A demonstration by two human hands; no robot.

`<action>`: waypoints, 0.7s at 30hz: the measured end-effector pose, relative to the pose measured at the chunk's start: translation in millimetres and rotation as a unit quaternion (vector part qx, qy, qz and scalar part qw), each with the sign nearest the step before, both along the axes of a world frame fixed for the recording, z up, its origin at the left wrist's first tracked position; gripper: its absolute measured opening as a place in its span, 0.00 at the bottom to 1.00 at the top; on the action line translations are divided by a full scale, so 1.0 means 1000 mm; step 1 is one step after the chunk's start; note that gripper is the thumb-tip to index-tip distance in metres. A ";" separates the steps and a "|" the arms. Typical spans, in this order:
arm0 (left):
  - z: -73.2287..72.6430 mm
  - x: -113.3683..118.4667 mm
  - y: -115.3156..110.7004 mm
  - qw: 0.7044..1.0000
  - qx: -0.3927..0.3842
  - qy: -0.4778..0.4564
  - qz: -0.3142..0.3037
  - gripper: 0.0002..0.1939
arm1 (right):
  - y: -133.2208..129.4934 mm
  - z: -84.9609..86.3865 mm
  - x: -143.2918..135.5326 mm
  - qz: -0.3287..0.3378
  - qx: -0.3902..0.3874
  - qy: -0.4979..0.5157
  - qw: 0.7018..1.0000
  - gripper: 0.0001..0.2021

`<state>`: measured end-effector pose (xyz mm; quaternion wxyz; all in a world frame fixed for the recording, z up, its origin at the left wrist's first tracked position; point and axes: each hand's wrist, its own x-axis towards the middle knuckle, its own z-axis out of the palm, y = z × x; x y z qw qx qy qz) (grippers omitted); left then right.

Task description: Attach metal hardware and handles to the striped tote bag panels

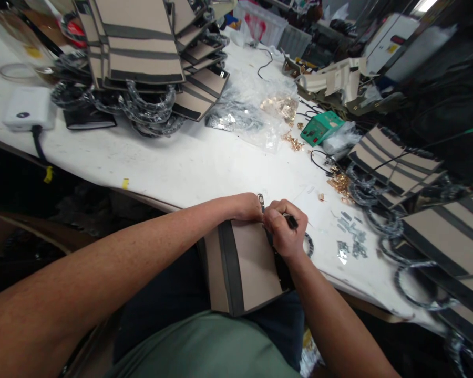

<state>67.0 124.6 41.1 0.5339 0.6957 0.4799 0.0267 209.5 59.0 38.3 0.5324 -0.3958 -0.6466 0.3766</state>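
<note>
A beige bag panel with dark stripes (256, 262) rests on my lap against the table edge. My left hand (249, 206) is at its top edge, fingers bent down and mostly hidden, beside a small metal buckle (260, 199). My right hand (286, 226) is closed around a dark-handled tool (290, 221), its tip hidden at the panel's dark edge. Part of a plastic-wrapped round handle (309, 244) shows just right of my right hand.
The white table (161, 163) holds stacked striped bags (142, 47) at back left, bags of metal parts (279, 107), a green box (322, 127), gold pieces (340, 185), grey metal pieces (351, 231) and more striped bags (449, 236) at right.
</note>
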 end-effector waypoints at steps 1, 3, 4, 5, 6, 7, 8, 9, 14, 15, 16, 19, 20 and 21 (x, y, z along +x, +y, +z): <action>0.001 -0.001 -0.001 1.000 0.001 0.000 -0.001 0.09 | 0.001 0.000 0.002 -0.004 -0.020 0.043 0.999 0.16; 0.002 -0.003 -0.002 1.000 -0.002 0.004 -0.002 0.09 | 0.004 0.006 0.005 0.004 -0.045 0.119 0.992 0.17; 0.001 -0.003 -0.001 1.000 -0.003 0.006 -0.001 0.10 | 0.004 0.011 0.005 0.012 -0.049 0.152 0.987 0.16; 0.000 -0.003 -0.001 1.000 -0.003 0.008 0.001 0.10 | 0.004 0.017 0.005 0.019 -0.044 0.182 0.982 0.16; -0.001 -0.003 -0.001 1.000 -0.003 0.008 0.003 0.11 | 0.004 0.021 0.005 0.024 -0.033 0.209 0.977 0.15; -0.003 -0.002 0.000 1.000 -0.003 0.008 0.005 0.12 | 0.004 0.025 0.004 0.028 -0.020 0.229 0.973 0.15; -0.004 -0.001 0.000 1.000 -0.002 0.007 0.007 0.12 | 0.003 0.027 0.002 0.030 -0.008 0.241 0.970 0.15; -0.005 -0.001 0.000 1.000 -0.003 0.007 0.008 0.11 | 0.003 0.026 0.000 0.031 -0.002 0.239 0.970 0.16; -0.006 0.000 0.001 1.000 -0.009 0.011 0.008 0.13 | 0.005 0.015 -0.003 0.013 -0.049 0.174 0.983 0.16; -0.007 0.000 0.001 1.000 -0.009 0.009 0.010 0.13 | 0.006 0.015 -0.002 0.010 -0.045 0.181 0.982 0.15; -0.009 0.000 0.001 1.000 -0.008 0.006 0.012 0.13 | 0.006 0.016 -0.001 0.007 -0.037 0.195 0.980 0.15; -0.013 0.000 0.002 1.000 -0.009 -0.006 0.020 0.13 | 0.008 0.017 0.001 -0.009 -0.039 0.214 0.976 0.15; -0.014 0.000 0.002 1.000 -0.010 -0.008 0.020 0.14 | 0.008 0.016 0.001 -0.011 -0.052 0.207 0.977 0.15; -0.015 0.000 0.002 1.000 -0.012 -0.009 0.020 0.14 | 0.009 0.014 0.001 -0.010 -0.064 0.197 0.978 0.15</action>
